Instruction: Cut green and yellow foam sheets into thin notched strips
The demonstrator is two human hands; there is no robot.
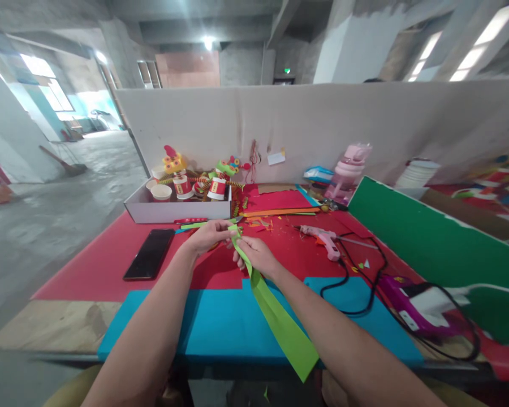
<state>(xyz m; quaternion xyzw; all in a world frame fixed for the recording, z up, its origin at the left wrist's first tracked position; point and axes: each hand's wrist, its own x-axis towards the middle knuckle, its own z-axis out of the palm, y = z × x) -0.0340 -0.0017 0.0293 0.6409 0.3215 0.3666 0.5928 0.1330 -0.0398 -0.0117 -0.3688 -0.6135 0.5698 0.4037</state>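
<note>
A long light-green strip [275,316] runs from between my hands down toward the table's front edge, widening at its lower end. My left hand [210,236] pinches the strip's narrow upper end. Close beside it on the right, my right hand [254,253] is closed round the strip a little lower down, its fingers partly under the strip. Beneath both hands lie red sheets [220,274], with a blue sheet [212,322] along the front.
A black phone [149,254] lies at left. Behind it stands a white box [178,212] with paper cups and figures. A pink glue gun [324,238], black cable, purple power strip [424,311] and green panel [428,249] are at right. Orange scraps lie beyond my hands.
</note>
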